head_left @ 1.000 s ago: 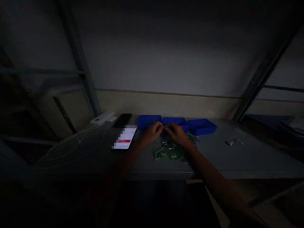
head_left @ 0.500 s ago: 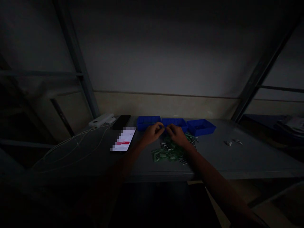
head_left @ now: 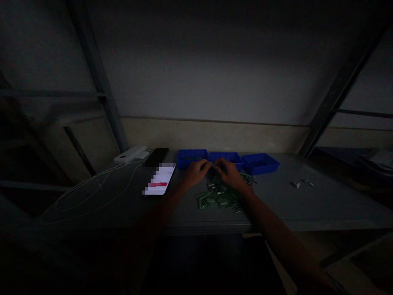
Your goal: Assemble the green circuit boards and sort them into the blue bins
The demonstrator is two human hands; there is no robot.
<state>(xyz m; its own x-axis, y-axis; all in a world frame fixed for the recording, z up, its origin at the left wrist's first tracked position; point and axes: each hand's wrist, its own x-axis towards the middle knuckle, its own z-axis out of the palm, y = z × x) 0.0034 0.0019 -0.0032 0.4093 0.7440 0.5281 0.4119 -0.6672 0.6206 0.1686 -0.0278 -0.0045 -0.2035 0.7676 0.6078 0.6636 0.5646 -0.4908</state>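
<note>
My left hand (head_left: 196,172) and my right hand (head_left: 229,172) meet almost fingertip to fingertip in front of the blue trays. Both are closed in a pinch around something small, too dark to make out. Below them on the table lies a pile of green plastic packets (head_left: 211,200) mixed with small metal pins, partly hidden by my right hand and forearm. Behind my left hand is the left blue tray (head_left: 184,164), with a thin greenish strip in it. The middle blue tray (head_left: 238,161) stands behind my right hand, and the right blue tray (head_left: 260,169) sits beside it.
A lit phone (head_left: 161,180) lies left of my left hand, with a dark flat object (head_left: 156,157) behind it. A white power strip (head_left: 130,155) trails cables across the grey table (head_left: 276,205). Small metal parts (head_left: 295,184) lie at the right. Metal posts frame both sides.
My fingertips have shifted slightly, the right fingers bending a little more. Both hands stay at nearly the same place; the trays and the pile look unchanged.
</note>
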